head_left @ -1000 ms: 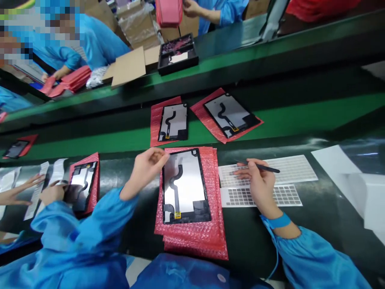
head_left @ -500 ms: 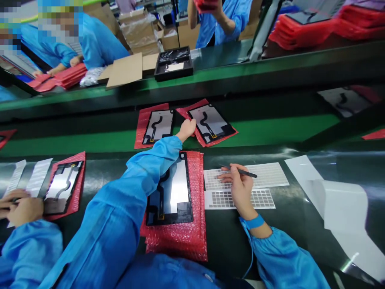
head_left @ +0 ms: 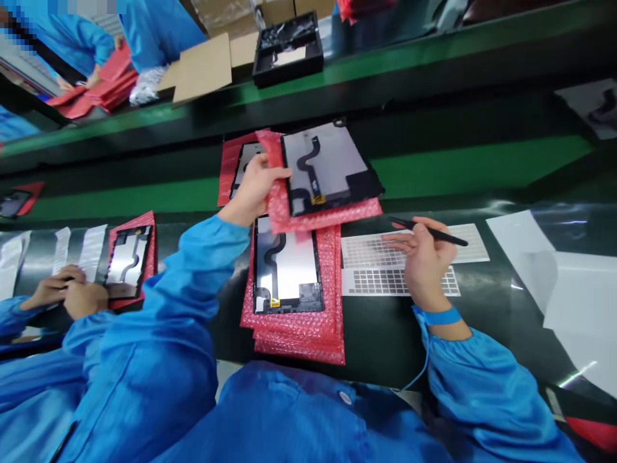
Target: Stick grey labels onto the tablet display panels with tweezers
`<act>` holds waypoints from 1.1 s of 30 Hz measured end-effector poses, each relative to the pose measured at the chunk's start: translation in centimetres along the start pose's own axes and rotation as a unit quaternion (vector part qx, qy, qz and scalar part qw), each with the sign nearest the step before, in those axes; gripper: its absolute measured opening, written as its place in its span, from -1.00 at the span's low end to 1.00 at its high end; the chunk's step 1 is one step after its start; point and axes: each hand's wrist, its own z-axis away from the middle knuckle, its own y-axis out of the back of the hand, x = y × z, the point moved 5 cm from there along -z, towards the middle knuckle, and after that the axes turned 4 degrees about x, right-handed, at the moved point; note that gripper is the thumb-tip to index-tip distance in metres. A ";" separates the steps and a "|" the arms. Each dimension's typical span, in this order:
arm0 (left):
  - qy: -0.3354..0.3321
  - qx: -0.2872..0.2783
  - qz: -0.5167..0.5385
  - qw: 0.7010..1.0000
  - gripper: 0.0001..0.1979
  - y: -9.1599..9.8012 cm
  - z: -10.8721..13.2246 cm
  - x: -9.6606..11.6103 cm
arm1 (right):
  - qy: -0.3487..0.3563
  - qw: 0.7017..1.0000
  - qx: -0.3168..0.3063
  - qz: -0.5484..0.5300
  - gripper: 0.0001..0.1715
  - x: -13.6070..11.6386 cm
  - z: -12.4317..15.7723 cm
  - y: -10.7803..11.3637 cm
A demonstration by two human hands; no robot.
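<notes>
Head camera: left hand (head_left: pixel 253 186) gripping the held panel (head_left: pixel 332 154), tweezers (head_left: pixel 443 236) in the right hand (head_left: pixel 427 260)

At the far left, 1 small panel (head_left: pixel 13 203) is cut off by the picture's edge. Nearer, 2 other hands (head_left: pixel 85 300) meet over a dark thing too small to make out, just beside 1 more panel lying on pink wrap (head_left: pixel 149 254).

The left arm reaches forward. Its hand is closed on the left edge of the held panel and the pink sleeve (head_left: pixel 332 213) under it, thumb on top, the other fingers partly hidden. Both sit tilted over the belt (head_left: pixel 434 170), overlapping in view the top of the pink stack (head_left: pixel 328 283) and the 1 panel (head_left: pixel 294 263) lying on it. Behind the left hand, 1 panel (head_left: pixel 245 161) is mostly covered.

The right hand hangs over 2 grid sheets (head_left: pixel 380 281), hiding part of both. Thumb and forefinger pinch the tweezers, and the other fingers stretch left; the thin tips are hard to make out.

Farther right lies curled white paper (head_left: pixel 518 247), and at the edge 1 blurred panel (head_left: pixel 588 106), cut off. That makes 6 panels.
</notes>
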 end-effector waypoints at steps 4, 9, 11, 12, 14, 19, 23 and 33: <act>0.061 0.018 0.025 0.998 -0.42 6.5 9.9 0.5 | -0.003 1.000 -0.017 0.019 -0.71 -0.9 -0.4 -0.2; 0.149 -0.003 0.003 0.989 -0.42 9.0 17.5 -3.0 | -0.058 0.976 -0.164 0.130 -0.62 -1.5 1.0 -0.3; 0.171 -0.008 -0.005 0.985 -0.41 9.1 18.6 -4.2 | -0.075 0.960 -0.219 0.155 -0.62 -1.4 2.2 0.1; 0.175 -0.005 -0.007 0.984 -0.40 9.1 19.0 -4.5 | -0.085 0.953 -0.240 0.165 -0.64 -1.3 2.9 0.3; 0.167 0.008 -0.027 0.986 -0.39 9.2 19.5 -4.7 | -0.100 0.939 -0.270 0.188 -0.69 -0.9 4.1 0.7; 0.064 0.037 -0.266 0.961 -0.37 9.6 20.8 -3.1 | -0.102 0.911 -0.310 0.251 -0.81 -0.1 6.0 1.2; -0.127 0.057 -0.432 0.891 -0.11 8.1 21.1 -0.3 | -0.104 0.897 -0.323 0.283 -0.82 0.1 6.2 1.0; -0.311 -0.298 -0.387 0.815 -0.33 0.5 21.7 -0.9 | -0.129 0.906 -0.301 0.269 -0.73 0.1 6.3 1.1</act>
